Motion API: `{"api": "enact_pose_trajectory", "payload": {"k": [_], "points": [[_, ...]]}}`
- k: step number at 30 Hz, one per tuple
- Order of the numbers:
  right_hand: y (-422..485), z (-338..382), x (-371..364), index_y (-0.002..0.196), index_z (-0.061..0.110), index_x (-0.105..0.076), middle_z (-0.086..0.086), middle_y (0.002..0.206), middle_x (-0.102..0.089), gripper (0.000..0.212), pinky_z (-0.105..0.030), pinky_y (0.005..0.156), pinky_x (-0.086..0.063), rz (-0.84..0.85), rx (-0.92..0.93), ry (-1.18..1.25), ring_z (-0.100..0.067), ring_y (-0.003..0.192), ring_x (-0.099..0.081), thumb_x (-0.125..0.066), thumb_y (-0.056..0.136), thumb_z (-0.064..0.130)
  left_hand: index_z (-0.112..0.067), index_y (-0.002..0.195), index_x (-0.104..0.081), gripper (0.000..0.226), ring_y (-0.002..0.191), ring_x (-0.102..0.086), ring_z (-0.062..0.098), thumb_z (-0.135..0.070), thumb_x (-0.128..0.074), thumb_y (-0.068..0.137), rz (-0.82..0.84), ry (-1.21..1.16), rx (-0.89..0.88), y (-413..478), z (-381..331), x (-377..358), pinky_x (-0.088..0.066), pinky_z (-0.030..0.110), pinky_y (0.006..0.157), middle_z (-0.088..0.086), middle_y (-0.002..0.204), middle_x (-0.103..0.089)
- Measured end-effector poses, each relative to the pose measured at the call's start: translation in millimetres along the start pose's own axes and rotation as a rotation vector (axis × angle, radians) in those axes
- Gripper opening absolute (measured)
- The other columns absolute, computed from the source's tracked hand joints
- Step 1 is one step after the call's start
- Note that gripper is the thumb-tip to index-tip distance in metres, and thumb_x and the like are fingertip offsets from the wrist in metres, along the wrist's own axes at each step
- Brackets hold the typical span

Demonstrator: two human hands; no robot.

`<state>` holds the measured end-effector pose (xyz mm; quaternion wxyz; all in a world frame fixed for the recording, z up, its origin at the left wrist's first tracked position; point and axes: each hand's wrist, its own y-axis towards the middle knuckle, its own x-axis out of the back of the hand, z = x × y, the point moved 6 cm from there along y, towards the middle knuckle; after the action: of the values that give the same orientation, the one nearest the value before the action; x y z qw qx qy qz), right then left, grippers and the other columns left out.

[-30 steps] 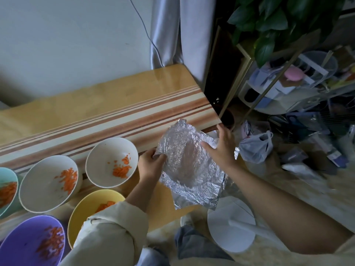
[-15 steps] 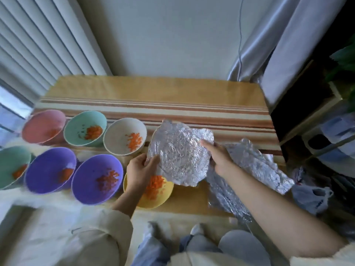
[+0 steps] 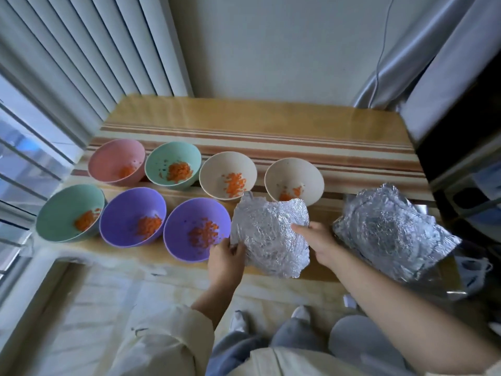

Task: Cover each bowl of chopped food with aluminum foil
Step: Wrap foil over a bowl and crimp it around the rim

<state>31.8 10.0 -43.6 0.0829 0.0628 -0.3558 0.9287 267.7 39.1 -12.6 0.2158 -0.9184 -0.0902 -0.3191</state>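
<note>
A crumpled aluminum foil sheet [image 3: 271, 234] lies spread at the table's front edge, right of a purple bowl [image 3: 196, 229]. My left hand [image 3: 226, 257] grips its lower left edge and my right hand [image 3: 317, 242] pinches its right edge. Nothing shows beneath the sheet. Several uncovered bowls hold chopped orange food: pink [image 3: 116, 161], teal [image 3: 173, 165], two beige [image 3: 227, 175] [image 3: 294, 180] in the back row, and teal [image 3: 70, 213] and another purple [image 3: 132, 217] in front.
A pile of more crumpled foil [image 3: 390, 234] lies on the right end of the striped table [image 3: 271, 137]. Vertical blinds [image 3: 81, 63] and a window stand at the left, a curtain [image 3: 433, 63] at the right. A white stool [image 3: 360, 346] is on the floor.
The view swung left from the table's right end to the bowls. Both hands carried the foil sheet left and down; it now hides the yellow bowl seen half a second ago.
</note>
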Motion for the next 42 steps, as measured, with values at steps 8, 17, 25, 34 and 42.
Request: {"api": "enact_pose_trajectory", "payload": {"k": [8,17,25,34,42], "points": [[-10.6,-15.9,16.2,0.065,0.018,-0.036,-0.001,0.066,-0.037,0.043,-0.031,0.068,-0.029,-0.21,0.032,-0.091,-0.018,0.068,-0.037,-0.072,0.083,0.034,-0.011,0.061,-0.053,0.028,0.065,-0.057,0.032,-0.022,-0.066,0.082,0.116,-0.047,0.052,-3.9,9.7,-12.7,-0.042,0.035,0.061,0.003,0.056,-0.056],[-36.8,-31.5,54.9,0.066,0.016,-0.036,0.002,0.057,-0.027,0.037,-0.03,0.053,-0.017,-0.336,0.163,-0.191,-0.014,0.054,-0.024,-0.061,0.09,0.028,0.002,0.077,-0.071,0.045,0.062,-0.052,0.018,-0.04,-0.066,0.061,0.312,-0.154,0.067,-46.1,5.2,-42.4,-0.035,0.028,0.052,0.014,0.071,-0.067],[-39.3,-16.0,51.9,0.064,0.015,-0.038,-0.003,0.076,-0.042,0.04,-0.03,0.058,-0.019,-0.501,0.448,-0.553,-0.017,0.064,-0.038,-0.054,0.097,0.031,-0.013,0.091,-0.054,0.051,0.093,-0.061,0.029,-0.064,-0.051,0.089,0.215,0.092,0.059,-31.6,6.9,-37.5,-0.042,0.037,0.077,0.006,0.093,-0.065],[-41.4,-23.8,56.7,0.075,0.018,-0.045,0.004,0.059,-0.046,0.031,-0.028,0.053,-0.026,-0.532,0.542,-0.701,-0.016,0.051,-0.041,-0.044,0.1,0.036,-0.011,0.092,-0.042,0.026,0.099,-0.06,0.046,-0.033,-0.036,0.105,0.052,0.273,-0.104,-21.3,-11.3,-49.4,-0.038,0.043,0.075,0.025,0.102,-0.067],[-31.4,-33.4,61.8,0.071,0.015,-0.047,0.009,0.053,-0.041,0.038,-0.022,0.045,-0.017,-0.486,0.458,-0.635,-0.003,0.046,-0.037,-0.041,0.102,0.038,-0.013,0.081,-0.042,0.034,0.094,-0.06,0.046,-0.034,-0.033,0.106,0.053,0.275,-0.151,-12.9,-0.6,-51.1,-0.039,0.044,0.074,0.025,0.091,-0.067]]}}
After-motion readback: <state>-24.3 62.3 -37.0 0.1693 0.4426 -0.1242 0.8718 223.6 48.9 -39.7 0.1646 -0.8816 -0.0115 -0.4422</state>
